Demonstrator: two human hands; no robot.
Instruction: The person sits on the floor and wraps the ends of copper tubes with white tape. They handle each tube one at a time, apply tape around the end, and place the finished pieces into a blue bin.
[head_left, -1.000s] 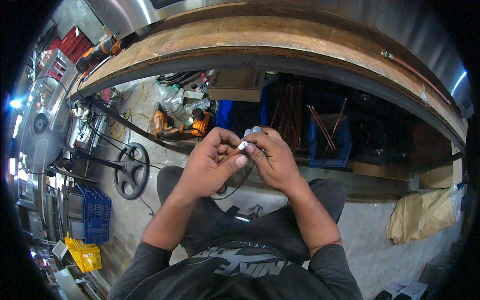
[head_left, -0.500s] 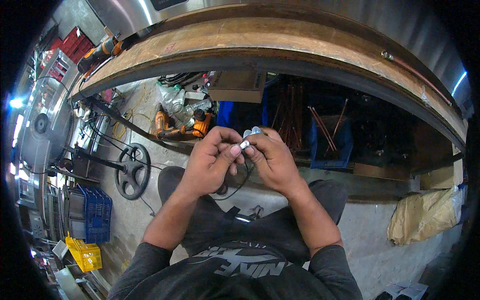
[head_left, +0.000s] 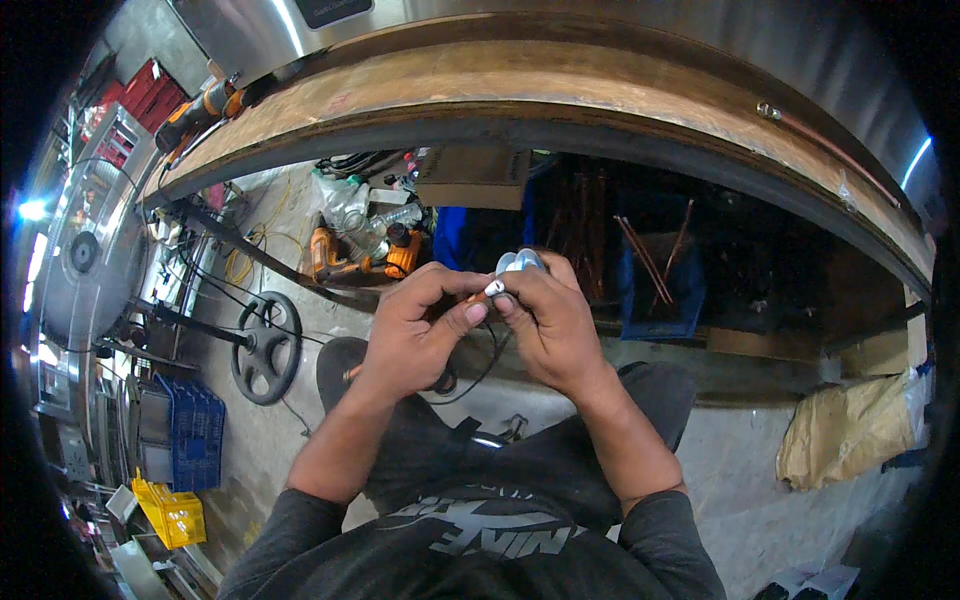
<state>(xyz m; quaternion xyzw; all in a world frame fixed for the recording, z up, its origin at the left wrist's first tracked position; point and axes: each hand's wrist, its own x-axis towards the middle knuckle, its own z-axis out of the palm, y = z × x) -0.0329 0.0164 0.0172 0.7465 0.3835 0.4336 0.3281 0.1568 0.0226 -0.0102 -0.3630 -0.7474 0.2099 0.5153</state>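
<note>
My left hand (head_left: pixel 420 330) and my right hand (head_left: pixel 545 320) meet in front of me, fingertips pressed together. Between them sits a small roll of pale tape (head_left: pixel 520 263), gripped by my right hand, with a white strip end pinched at my left thumb. A thin copper-coloured tube end (head_left: pixel 474 297) pokes out between the fingers. A black cable (head_left: pixel 480 370) hangs in a loop under the hands, over my dark trousers.
A curved rusty workbench edge (head_left: pixel 560 90) arches overhead. Orange power drills (head_left: pixel 340 262) and plastic bottles lie on the floor beneath it. A black wheel (head_left: pixel 265 345), a blue crate (head_left: pixel 190 435) and a yellow crate (head_left: pixel 172 512) stand left. A tan sack (head_left: pixel 850 430) lies right.
Both hands stay together in nearly the same spot; the fingers have shifted slightly around the tape roll.
</note>
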